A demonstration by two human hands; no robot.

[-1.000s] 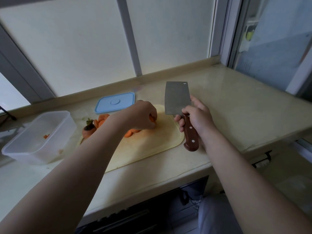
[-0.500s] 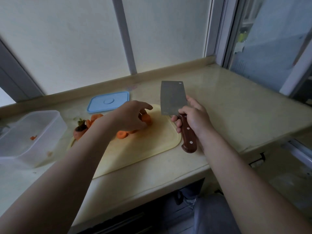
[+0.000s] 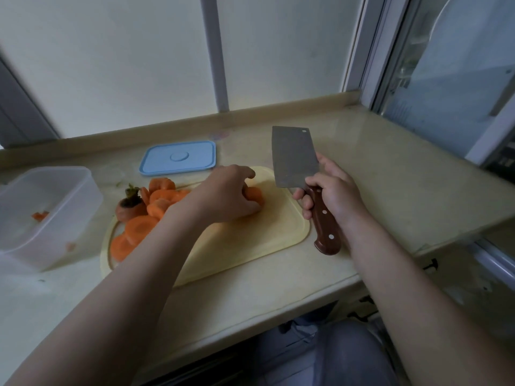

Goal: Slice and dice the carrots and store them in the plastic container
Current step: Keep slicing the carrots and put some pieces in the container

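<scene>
On the yellow cutting board (image 3: 245, 246) my left hand (image 3: 225, 195) curls over a stack of carrot slices (image 3: 255, 195), mostly hidden under the fingers. More carrot slices (image 3: 145, 218) and the carrot top with its stub of stem (image 3: 129, 208) lie at the board's left end. My right hand (image 3: 331, 188) grips the wooden handle of a cleaver (image 3: 292, 157), blade raised above the board's right edge. The clear plastic container (image 3: 44, 215) stands at the left with a few carrot bits inside.
The container's blue lid (image 3: 178, 157) lies on the counter behind the board. A raised ledge and window frame run along the back. The counter's front edge is close below the board; a glass door stands at the right.
My left hand has closed down over the carrot slices on the board. The cleaver stays raised in my right hand. The view has shifted, showing more slices at the left.
</scene>
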